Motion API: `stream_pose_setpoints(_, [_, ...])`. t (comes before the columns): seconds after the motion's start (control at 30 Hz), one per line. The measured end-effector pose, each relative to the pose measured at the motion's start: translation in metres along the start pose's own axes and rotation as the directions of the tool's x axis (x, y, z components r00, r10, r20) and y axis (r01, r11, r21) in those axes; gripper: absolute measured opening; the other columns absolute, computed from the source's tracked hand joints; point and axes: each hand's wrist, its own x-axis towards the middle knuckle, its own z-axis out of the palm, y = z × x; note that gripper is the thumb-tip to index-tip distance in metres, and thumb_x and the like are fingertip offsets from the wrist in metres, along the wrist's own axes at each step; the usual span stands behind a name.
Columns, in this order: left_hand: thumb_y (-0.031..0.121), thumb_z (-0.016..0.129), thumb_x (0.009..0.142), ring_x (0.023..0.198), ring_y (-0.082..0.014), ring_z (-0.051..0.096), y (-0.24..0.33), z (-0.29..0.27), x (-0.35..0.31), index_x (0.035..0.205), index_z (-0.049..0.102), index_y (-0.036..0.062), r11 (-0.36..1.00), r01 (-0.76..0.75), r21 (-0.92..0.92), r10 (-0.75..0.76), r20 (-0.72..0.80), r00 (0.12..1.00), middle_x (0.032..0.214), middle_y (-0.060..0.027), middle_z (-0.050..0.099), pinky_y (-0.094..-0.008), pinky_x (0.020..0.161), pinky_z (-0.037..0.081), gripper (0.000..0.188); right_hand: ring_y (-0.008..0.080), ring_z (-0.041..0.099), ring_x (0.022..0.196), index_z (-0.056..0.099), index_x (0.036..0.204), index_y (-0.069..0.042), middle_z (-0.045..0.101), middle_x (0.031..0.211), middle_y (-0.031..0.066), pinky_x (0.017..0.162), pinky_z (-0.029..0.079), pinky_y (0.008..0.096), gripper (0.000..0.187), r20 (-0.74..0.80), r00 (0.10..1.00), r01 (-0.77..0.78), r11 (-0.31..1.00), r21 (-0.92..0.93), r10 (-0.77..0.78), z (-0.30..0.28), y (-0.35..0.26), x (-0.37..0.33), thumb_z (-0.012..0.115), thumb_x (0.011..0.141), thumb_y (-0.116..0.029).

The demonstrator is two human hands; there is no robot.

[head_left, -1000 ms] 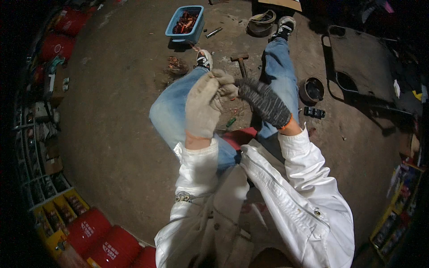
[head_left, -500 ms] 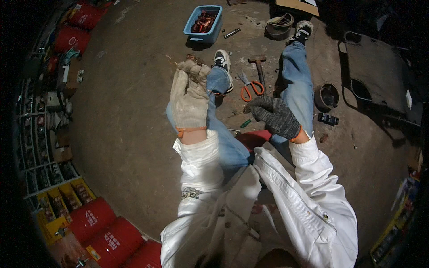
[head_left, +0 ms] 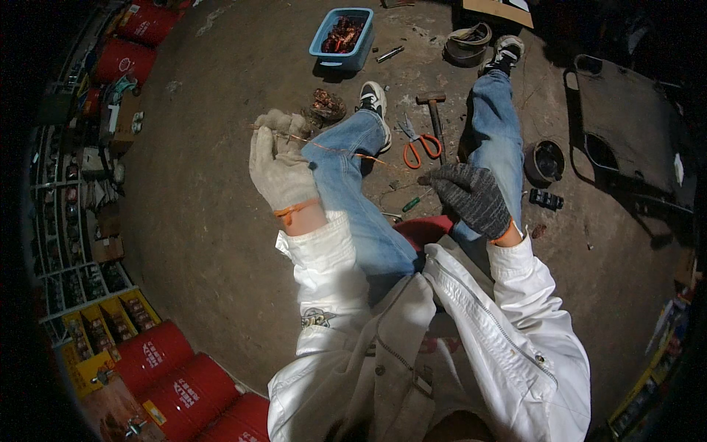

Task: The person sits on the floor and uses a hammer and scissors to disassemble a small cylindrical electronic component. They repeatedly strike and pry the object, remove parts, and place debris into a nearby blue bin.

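Note:
A thin copper wire [head_left: 346, 152] runs from my left hand across my left shin toward my right fingertips. My left hand [head_left: 283, 163], in a cream knitted glove with an orange cuff, curls its fingers around the wire's left end. My right hand [head_left: 468, 197], in a dark grey glove, is closed in a pinch beside my right knee; the wire's far end seems to reach those fingertips, though it is very thin there. Just beyond my left fingers a tangled copper wire bundle [head_left: 328, 104] lies on the floor by my left shoe.
Between my legs lie orange-handled scissors [head_left: 420, 146], a hammer [head_left: 434, 118] and a green-handled screwdriver [head_left: 412, 204]. Ahead stands a blue basin [head_left: 341, 62] of copper scrap. A round container [head_left: 545, 160] sits at right; red drums [head_left: 157, 359] and shelving line the left.
My left hand has moved left and back from the copper bundle, uncovering it, and the wire now stretches out longer between my hands. The whole view has shifted slightly.

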Motion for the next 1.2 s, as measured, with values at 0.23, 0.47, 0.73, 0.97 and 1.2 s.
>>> stream_pose_setpoints(0.23, [0.007,0.052,0.087,0.050,-0.0085,0.049,0.010,-0.013,0.011,0.099,0.058,-0.0045,0.738,-0.199,0.644,0.256,0.005,0.967,0.071,-0.0087,0.061,-0.0218,0.044,0.037,0.018,0.0247,0.064,0.079,0.066,0.100,0.000,0.066,0.092,0.0154,0.071,0.050,0.0320,0.019,-0.070,0.981,0.151,0.936,-0.317,-0.182,-0.019,0.008,-0.003,0.060,0.084,-0.008])
stream_pose_setpoints(0.47, [0.011,0.058,0.083,0.051,-0.0106,0.047,0.011,-0.045,0.042,0.100,0.059,-0.0027,0.940,0.007,0.342,0.047,-0.150,0.988,0.070,-0.0053,0.055,-0.0231,0.045,0.037,0.021,0.0259,0.064,0.081,0.066,0.099,-0.001,0.065,0.093,0.0168,0.073,0.049,0.0321,0.019,-0.230,0.963,0.040,0.917,-0.397,-0.142,-0.026,0.008,-0.006,0.061,0.084,-0.011])
stream_pose_setpoints(0.73, [0.020,0.055,0.093,0.065,-0.0103,0.047,0.030,-0.073,0.047,0.111,0.054,0.0038,0.992,0.045,0.121,-0.038,-0.056,0.998,0.087,-0.0028,0.053,-0.0228,0.057,0.040,0.024,0.0167,0.061,0.084,0.065,0.105,-0.002,0.067,0.095,0.0115,0.076,0.047,0.0278,0.022,-0.318,0.946,-0.129,0.972,-0.196,0.062,-0.049,0.033,0.003,0.057,0.088,-0.012])
stream_pose_setpoints(0.97, [0.021,0.052,0.094,0.086,-0.0096,0.056,0.039,-0.086,0.026,0.129,0.046,0.0002,0.655,-0.359,0.665,0.204,0.301,0.931,0.118,-0.0089,0.058,-0.0209,0.073,0.047,0.041,0.0148,0.060,0.082,0.064,0.105,0.001,0.067,0.093,0.0094,0.075,0.047,0.0262,0.021,-0.296,0.954,-0.101,0.983,-0.151,0.052,-0.027,0.017,0.011,0.057,0.088,-0.009])
stream_pose_setpoints(1.2, [0.019,0.047,0.095,0.082,-0.0071,0.053,0.047,-0.114,0.005,0.132,0.041,-0.0012,0.843,-0.036,0.537,-0.177,0.338,0.924,0.118,-0.0078,0.057,-0.0214,0.071,0.047,0.043,0.0134,0.059,0.084,0.064,0.105,0.001,0.066,0.093,0.0085,0.075,0.047,0.0255,0.022,-0.344,0.938,-0.094,0.989,-0.112,0.050,-0.012,-0.012,0.014,0.059,0.087,-0.010])
